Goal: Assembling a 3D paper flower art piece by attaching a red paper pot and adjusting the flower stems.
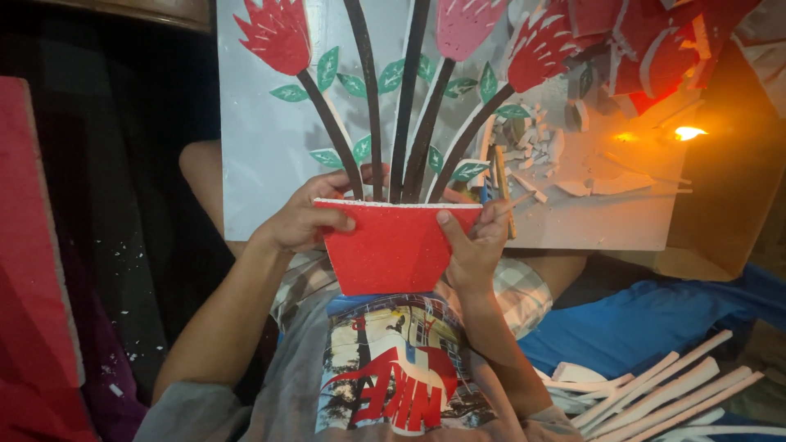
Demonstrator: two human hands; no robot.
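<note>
— What is recorded at the far left?

— A flat red foam board [33, 262] is seen standing at the left edge, with white crumbs scattered on the dark surface beside it.

— And the hands?

— The left hand [307, 217] is clamped on the upper left corner of a red, pot-shaped foam cut-out with a white top edge [395, 245], thumb laid across its front. The right hand [475, 241] is closed on the upper right corner, thumb likewise on the red face. The hands are kept apart, one at each side of the piece.

— Where is the cut-out located?

— It is held over the person's lap, against the lower edge of a pale grey panel [262, 147]. On that panel dark stems [407, 98], green leaves and red foam tulip flowers [274, 33] are mounted; the stems are met by the cut-out's top edge.

— What is noted to the right?

— White foam scraps [565, 155] are seen lying on the panel, a small orange flame [686, 131] is observed beyond them, and white foam strips [655, 393] are piled on blue cloth [647, 315] at lower right.
</note>
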